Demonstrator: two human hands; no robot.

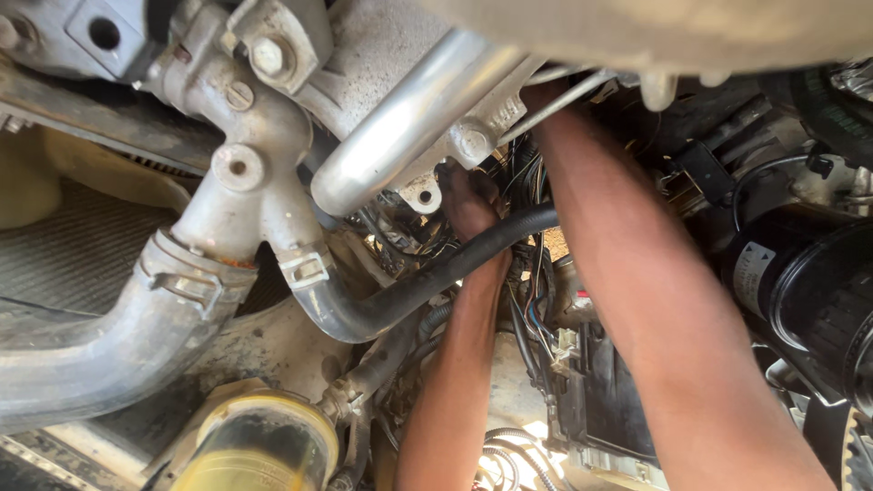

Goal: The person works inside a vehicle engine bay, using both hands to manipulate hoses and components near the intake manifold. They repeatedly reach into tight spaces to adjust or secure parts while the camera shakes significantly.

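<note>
The black hose point(473, 259) runs diagonally, low-left to upper-right, just below the cast bracket point(473, 145), the landmark here. The left hand point(468, 205) reaches up from below and presses against the hose right under the bracket; fingers curl in toward it, but whether the grip actually closes on it I cannot tell (grime and shadow hide the tips). The right hand isn't visible: its forearm point(655, 300) passes right of the bracket and vanishes behind the metal above. Room is tight. Left of the bracket sits the shiny aluminium pipe point(400, 118); below it a wire bundle point(536, 309) crowds the wrist. Further left, the clamped rubber hose point(136, 336).
</note>
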